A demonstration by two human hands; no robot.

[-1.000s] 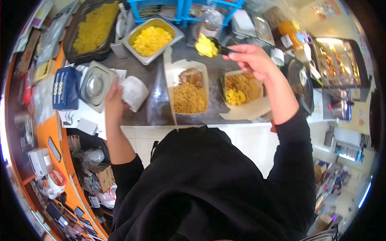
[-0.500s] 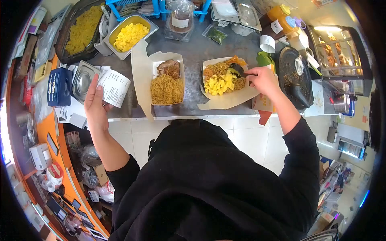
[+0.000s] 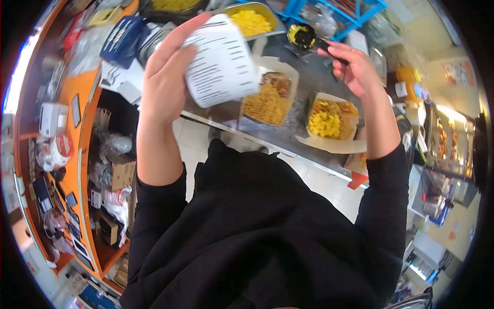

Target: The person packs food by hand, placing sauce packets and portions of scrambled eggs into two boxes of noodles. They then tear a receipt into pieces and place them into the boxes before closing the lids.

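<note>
Raised close to the camera, my left hand [image 3: 167, 77] grips a printed paper receipt [image 3: 218, 62]. My right hand [image 3: 352, 64] is closed on the handle of a black ladle [image 3: 301, 36], whose bowl has yellow bits stuck inside. Between my hands sits an open takeaway box with noodles [image 3: 265, 104] and a piece of browned meat [image 3: 277, 81]. Below my right hand, a second open box holds yellow scrambled egg [image 3: 324, 121] over noodles. A metal pan of egg [image 3: 250, 22] lies beyond the receipt, left of the ladle.
Blue plastic baskets [image 3: 360, 15] stand at the back. A blue box [image 3: 123, 41] is at the counter's left, above an orange shelf [image 3: 82, 154]. Bottles [image 3: 406, 82] and a lit food display case [image 3: 453, 139] are at the right.
My left hand has lifted the receipt nearer the camera. My right hand has moved from the right box up toward the back with the ladle. The whole view has turned and shifted.
</note>
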